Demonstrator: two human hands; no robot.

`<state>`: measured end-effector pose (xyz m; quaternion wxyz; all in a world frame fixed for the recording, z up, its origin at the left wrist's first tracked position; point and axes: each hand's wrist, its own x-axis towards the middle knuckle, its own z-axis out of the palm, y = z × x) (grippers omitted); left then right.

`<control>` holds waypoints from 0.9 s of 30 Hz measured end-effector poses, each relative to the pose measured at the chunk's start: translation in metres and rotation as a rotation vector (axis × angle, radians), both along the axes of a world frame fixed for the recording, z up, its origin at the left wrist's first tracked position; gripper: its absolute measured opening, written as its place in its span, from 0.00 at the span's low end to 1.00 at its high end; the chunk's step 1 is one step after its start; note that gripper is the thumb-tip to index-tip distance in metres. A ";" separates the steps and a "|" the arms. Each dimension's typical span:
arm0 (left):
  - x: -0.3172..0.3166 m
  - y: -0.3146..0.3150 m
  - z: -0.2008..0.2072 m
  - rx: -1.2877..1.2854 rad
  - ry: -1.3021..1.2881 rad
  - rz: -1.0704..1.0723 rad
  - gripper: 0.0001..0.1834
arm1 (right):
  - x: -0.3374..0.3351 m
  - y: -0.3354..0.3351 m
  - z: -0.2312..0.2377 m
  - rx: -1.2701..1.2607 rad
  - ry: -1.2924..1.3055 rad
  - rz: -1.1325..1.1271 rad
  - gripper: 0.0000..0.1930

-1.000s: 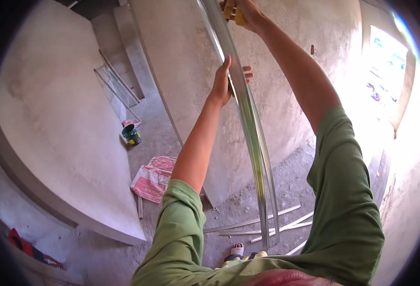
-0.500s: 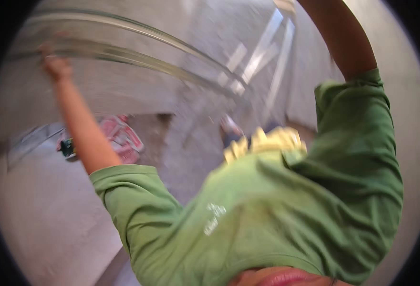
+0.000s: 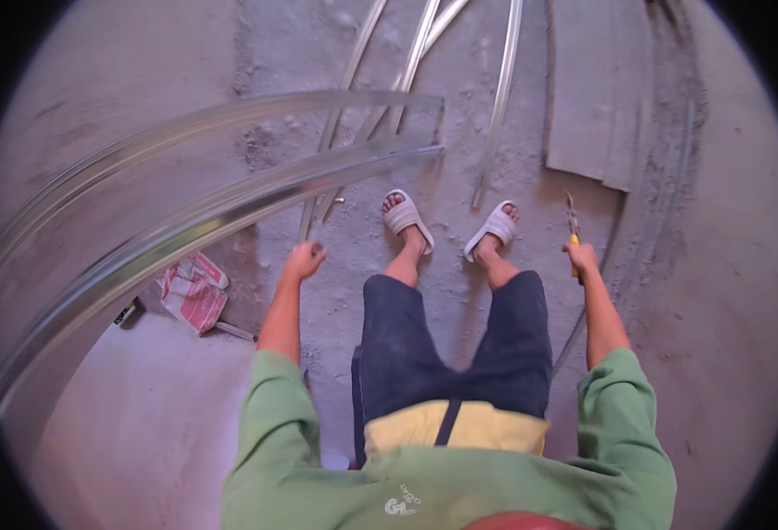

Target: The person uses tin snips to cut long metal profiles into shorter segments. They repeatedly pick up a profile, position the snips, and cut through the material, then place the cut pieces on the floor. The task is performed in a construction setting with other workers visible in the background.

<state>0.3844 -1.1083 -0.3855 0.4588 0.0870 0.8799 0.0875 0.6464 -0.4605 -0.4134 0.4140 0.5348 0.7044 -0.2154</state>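
Note:
I look straight down at my legs and both feet in grey sandals (image 3: 409,219) on a rough concrete floor. My left hand (image 3: 305,261) hangs at my side with loosely curled fingers and holds nothing. Just above and left of it, a long shiny metal channel (image 3: 230,210) sweeps across the picture, blurred, and my hand does not touch it. My right hand (image 3: 580,257) hangs at my right side, closed on a yellow-handled tool (image 3: 573,225) whose metal tip points away from me.
Several thin metal strips (image 3: 500,97) lie on the floor beyond my feet. Flat grey boards (image 3: 588,106) lie at the upper right. A pink and white sack (image 3: 193,293) lies to my left, beside a smooth grey wall surface (image 3: 124,424).
Both arms were raised on the upright metal channel; now they hang down. My left hand has let go of the channel, and my view has swung from the wall to the floor.

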 end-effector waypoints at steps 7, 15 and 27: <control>-0.142 0.129 -0.296 0.473 0.319 0.555 0.28 | 0.113 -0.029 -0.225 0.304 0.104 0.108 0.44; -0.167 0.264 -0.351 -0.004 0.705 -0.216 0.36 | -0.003 -0.044 -0.256 0.248 0.686 0.262 0.37; -0.083 0.075 -0.359 -0.028 0.904 -0.293 0.32 | -0.275 0.030 -0.300 0.017 0.701 0.231 0.27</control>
